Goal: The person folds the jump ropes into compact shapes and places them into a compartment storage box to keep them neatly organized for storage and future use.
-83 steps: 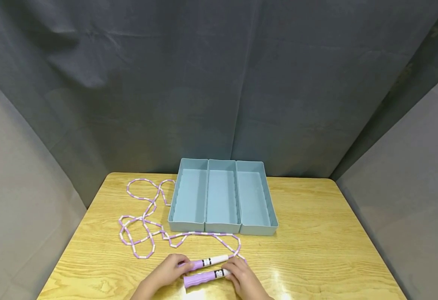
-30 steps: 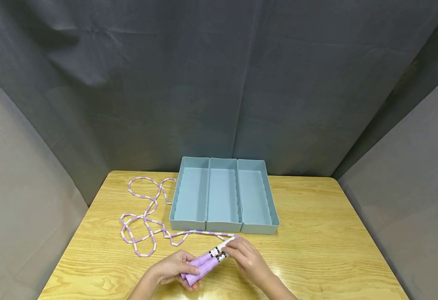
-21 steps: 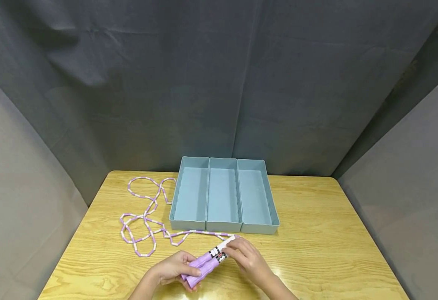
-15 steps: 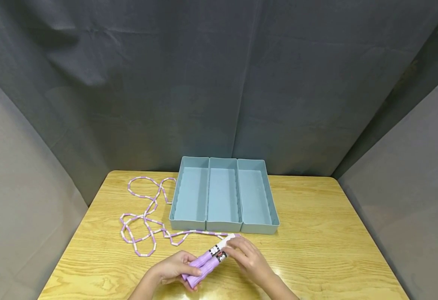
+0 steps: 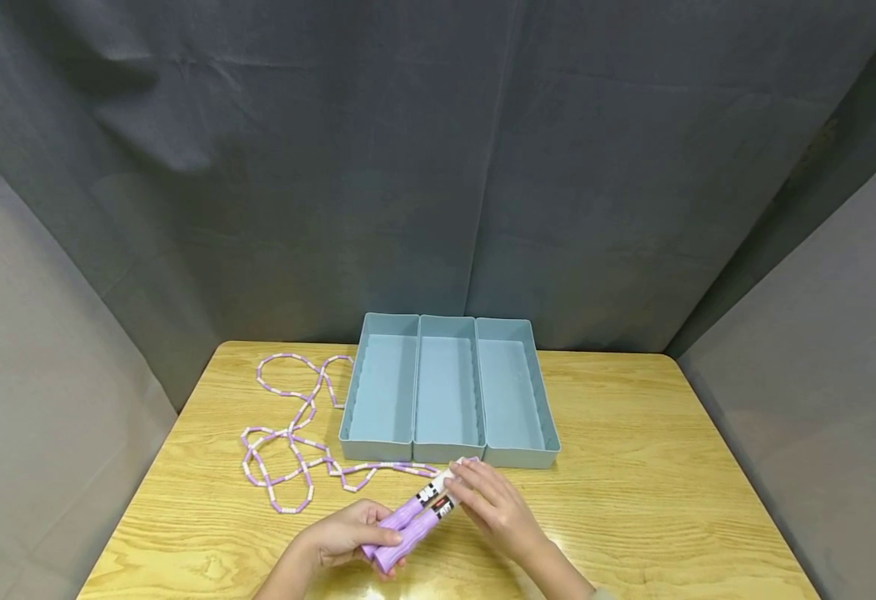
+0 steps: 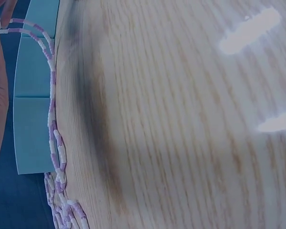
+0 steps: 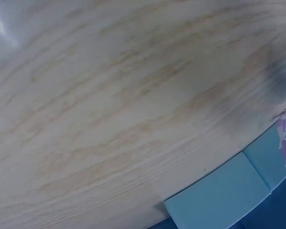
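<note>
A beaded jump rope in purple and white lies in loose loops on the left of the table, its cord running right to two purple handles. My left hand grips both handles side by side, thumb across the top. At their white ends my right hand pinches with thumb and fingertips, partly hiding where the cord comes out. In the left wrist view two strands of cord hang from the hand at the upper left edge. The right wrist view catches only a bit of cord.
Three pale blue trays stand side by side behind the hands, near the back of the wooden table. One loop of the rope reaches the left tray's side. Grey cloth hangs behind and on both sides.
The handles, earlier apart and low over the table, are now together in my left hand. My right hand has shifted up to their white ends, drawing the nearby cord in. The trays have stayed put.
</note>
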Tool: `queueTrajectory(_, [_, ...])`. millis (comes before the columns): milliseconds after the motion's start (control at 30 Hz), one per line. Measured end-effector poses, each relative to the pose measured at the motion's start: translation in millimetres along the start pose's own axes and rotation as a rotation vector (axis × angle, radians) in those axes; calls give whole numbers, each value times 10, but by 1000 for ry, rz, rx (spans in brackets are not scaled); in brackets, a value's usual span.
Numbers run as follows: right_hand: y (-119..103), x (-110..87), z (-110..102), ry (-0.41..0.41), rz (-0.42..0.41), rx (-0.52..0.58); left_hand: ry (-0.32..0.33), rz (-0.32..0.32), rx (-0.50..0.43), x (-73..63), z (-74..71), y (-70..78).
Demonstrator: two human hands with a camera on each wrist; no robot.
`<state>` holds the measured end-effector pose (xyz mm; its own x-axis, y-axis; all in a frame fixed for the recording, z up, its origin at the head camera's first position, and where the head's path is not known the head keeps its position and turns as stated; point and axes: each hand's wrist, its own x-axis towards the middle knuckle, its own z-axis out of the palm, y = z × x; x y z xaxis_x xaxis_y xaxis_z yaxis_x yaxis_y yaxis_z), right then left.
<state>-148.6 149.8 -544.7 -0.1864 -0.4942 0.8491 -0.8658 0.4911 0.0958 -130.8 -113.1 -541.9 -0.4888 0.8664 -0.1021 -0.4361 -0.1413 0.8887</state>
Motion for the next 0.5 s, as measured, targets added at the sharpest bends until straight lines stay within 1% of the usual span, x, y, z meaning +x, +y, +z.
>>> queueTrajectory(67, [18, -12, 18, 2, 20, -4, -7, 5, 0, 0, -2, -6])
queueTrajectory(133, [36, -34, 36, -1, 56, 2, -12, 7, -2, 2, -8, -16])
queueTrajectory(233, [49, -90, 56, -16, 151, 33, -23, 19, -5, 9, -12, -32])
queueTrajectory(367, [41, -153, 59, -68, 362, 112, -38, 24, -2, 12, -16, -30])
queueTrajectory(433, [39, -175, 71, -77, 456, 145, -48, 22, 2, 10, -16, -18])
queueTrajectory(500, [34, -190, 88, -80, 533, 179, -57, 14, 2, 9, -13, -2])
